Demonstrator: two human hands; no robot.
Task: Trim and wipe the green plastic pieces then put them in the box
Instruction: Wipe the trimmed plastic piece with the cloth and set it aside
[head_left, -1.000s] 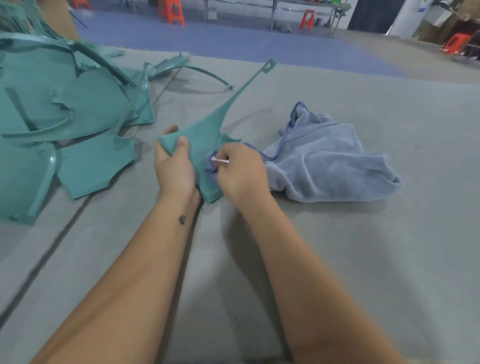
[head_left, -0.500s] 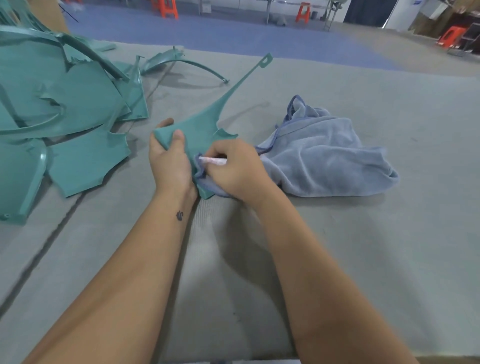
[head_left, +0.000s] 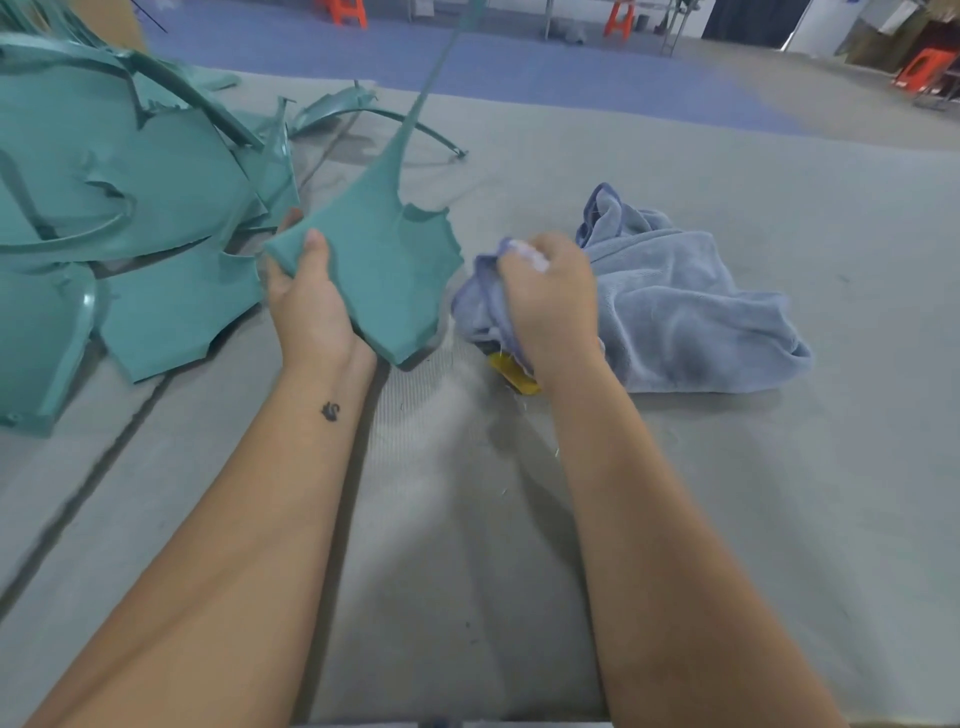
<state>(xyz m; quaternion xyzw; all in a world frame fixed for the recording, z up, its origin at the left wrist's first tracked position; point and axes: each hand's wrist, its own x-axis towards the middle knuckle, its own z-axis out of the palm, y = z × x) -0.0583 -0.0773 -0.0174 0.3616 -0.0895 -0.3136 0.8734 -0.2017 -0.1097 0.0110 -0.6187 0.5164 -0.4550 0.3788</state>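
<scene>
My left hand grips a green plastic piece by its near left corner, thumb on top. The piece is lifted off the table and its long thin stem runs up out of the top of the view. To its right, my right hand grips a bunched corner of the blue cloth, along with a small white object at the fingertips. A yellow tool pokes out under that hand; I cannot tell whether the hand holds it. No box is in view.
A heap of green plastic pieces covers the left of the grey table. A curved green strip lies behind the held piece. A dark seam crosses the table at the left. Orange stools stand on the floor beyond.
My right hand has come off the green piece with the cloth and moved right. My left hand has lifted and tilted the piece, so its stem now points steeply up.
</scene>
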